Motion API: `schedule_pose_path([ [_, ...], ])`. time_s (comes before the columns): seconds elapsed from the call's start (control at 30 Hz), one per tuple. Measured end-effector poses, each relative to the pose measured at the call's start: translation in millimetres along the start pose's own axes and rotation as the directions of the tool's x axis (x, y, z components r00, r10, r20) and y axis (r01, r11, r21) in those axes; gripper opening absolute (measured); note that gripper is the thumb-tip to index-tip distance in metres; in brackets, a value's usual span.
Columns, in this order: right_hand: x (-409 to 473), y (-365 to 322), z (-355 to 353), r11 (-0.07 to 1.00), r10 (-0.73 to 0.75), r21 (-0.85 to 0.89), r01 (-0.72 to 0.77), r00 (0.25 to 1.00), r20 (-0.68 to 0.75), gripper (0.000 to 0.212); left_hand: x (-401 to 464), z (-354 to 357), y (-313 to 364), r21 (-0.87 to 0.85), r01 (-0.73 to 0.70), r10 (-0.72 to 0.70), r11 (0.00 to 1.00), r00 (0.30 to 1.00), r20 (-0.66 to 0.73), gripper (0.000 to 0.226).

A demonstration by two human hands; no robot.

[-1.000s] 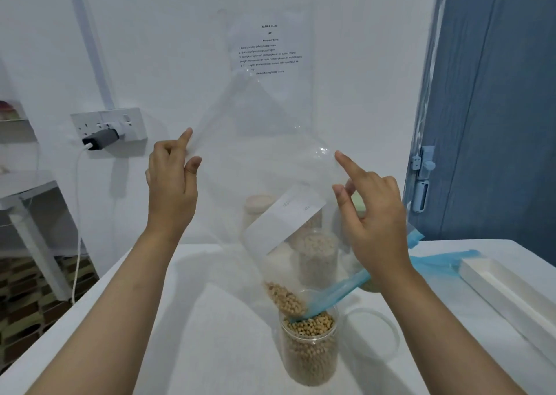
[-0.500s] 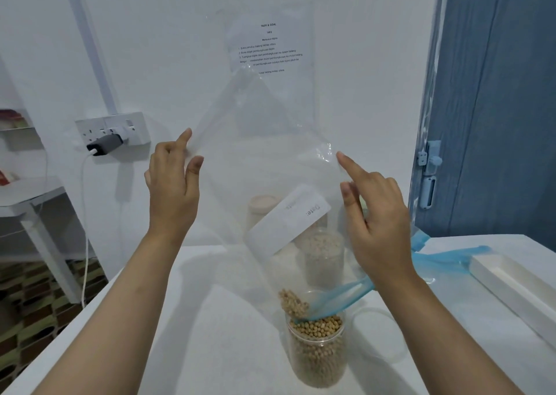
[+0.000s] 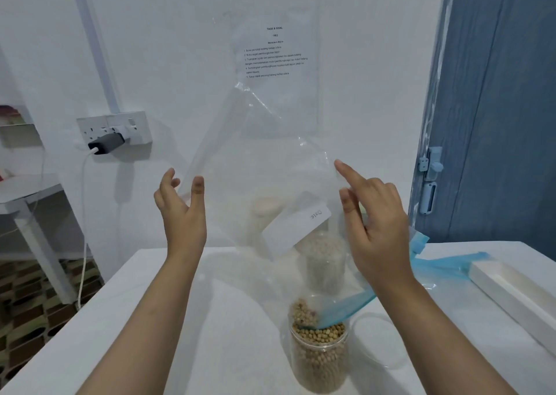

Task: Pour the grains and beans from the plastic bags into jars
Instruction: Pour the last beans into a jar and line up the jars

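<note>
Above the near white table [image 3: 150, 319], a large clear plastic bag [image 3: 264, 166] hangs inverted, blue mouth inside the clear bean-filled jar [image 3: 319, 355]. Left hand [image 3: 183, 211] pinches its edge; right hand [image 3: 376, 223] pinches opposite. Risk: mouth slips out, spilling remaining beans [image 3: 301, 307].

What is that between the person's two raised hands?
In the head view, a clear plastic bag spans between the left hand and right hand, its blue mouth in the bean jar.
</note>
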State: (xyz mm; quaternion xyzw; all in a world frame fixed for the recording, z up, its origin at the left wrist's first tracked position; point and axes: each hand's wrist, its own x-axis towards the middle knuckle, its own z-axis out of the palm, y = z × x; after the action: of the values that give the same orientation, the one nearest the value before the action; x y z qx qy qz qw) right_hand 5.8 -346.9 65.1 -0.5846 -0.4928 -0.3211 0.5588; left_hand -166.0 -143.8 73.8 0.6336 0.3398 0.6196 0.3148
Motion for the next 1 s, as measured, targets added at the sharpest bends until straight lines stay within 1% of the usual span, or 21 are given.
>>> schedule_pose_path([
  [0.17, -1.4, 3.0, 1.1, 0.999, 0.049, -0.014, -0.050, 0.999, -0.018, 0.038, 1.7, -0.6, -0.5, -0.022, -0.039, 0.040, 0.999, 0.999, 0.011, 0.059],
  [0.4, -1.5, 2.7, -2.2, 0.997, 0.079, -0.005, -0.079, 0.997, -0.010, 0.040, 4.3, -1.4, 7.7, -0.043, -0.128, 0.127, 0.991, 0.992, -0.005, 0.053],
  [0.6, -5.7, 3.5, -10.5, 0.998, 0.062, 0.009, -0.063, 0.998, 0.019, 0.045, 7.6, -2.0, 18.1, -0.060, -0.167, 0.167, 0.984, 0.986, -0.014, 0.053],
  [0.77, -10.6, 6.2, -18.9, 0.994, 0.079, -0.078, -0.077, 0.996, 0.031, 0.052, 6.7, 1.1, 25.5, -0.076, -0.195, 0.196, 0.978, 0.981, -0.002, 0.053],
  [0.87, -10.5, 7.7, -23.6, 0.992, 0.082, -0.093, -0.079, 0.996, 0.025, 0.052, 6.1, 3.8, 29.8, -0.089, -0.204, 0.204, 0.975, 0.979, -0.002, 0.053],
  [1.0, -12.4, 8.5, -26.4, 0.995, 0.079, -0.069, -0.078, 0.997, 0.021, 0.050, 6.5, 5.7, 34.1, -0.090, -0.214, 0.214, 0.973, 0.977, -0.008, 0.052],
])
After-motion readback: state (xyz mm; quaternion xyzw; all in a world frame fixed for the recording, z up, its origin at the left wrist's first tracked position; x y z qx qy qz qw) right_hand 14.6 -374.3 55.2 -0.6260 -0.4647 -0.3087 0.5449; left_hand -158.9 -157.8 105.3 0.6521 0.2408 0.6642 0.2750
